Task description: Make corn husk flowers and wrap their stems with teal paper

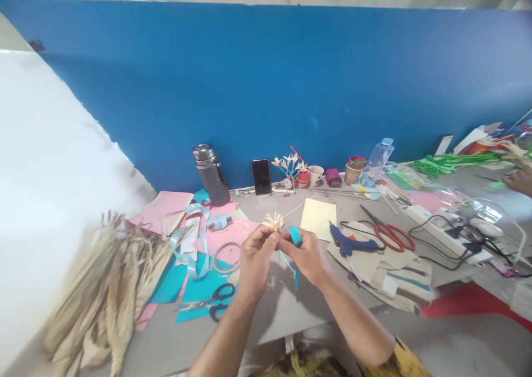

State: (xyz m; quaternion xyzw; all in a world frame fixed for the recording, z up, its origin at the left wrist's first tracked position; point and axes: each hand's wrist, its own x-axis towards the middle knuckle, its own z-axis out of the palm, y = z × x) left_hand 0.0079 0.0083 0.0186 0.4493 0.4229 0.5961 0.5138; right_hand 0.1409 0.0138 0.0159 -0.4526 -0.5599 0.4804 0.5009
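Observation:
My left hand [258, 250] pinches the base of a small cream husk flower [273, 222], whose petals fan out above the fingertips. Right beside it, my right hand [306, 255] is closed on a turquoise paper strip [295, 236]; part of the strip curls over the fingers and a tail hangs below. The fingertips of both hands meet just under the flower, so its stem end is mostly hidden. Both hands are above the grey table, between black-handled scissors [216, 302] on the left and a blue glue gun [351, 243] on the right.
Dried corn husks [112, 294] lie at the left. A dark flask [211, 174], a phone [261, 176] and finished-looking husk flowers [290, 166] stand along the blue board. Red-handled scissors [394, 237] and a power strip [449, 235] with cables lie rightward. Another person's hand [520, 180] shows far right.

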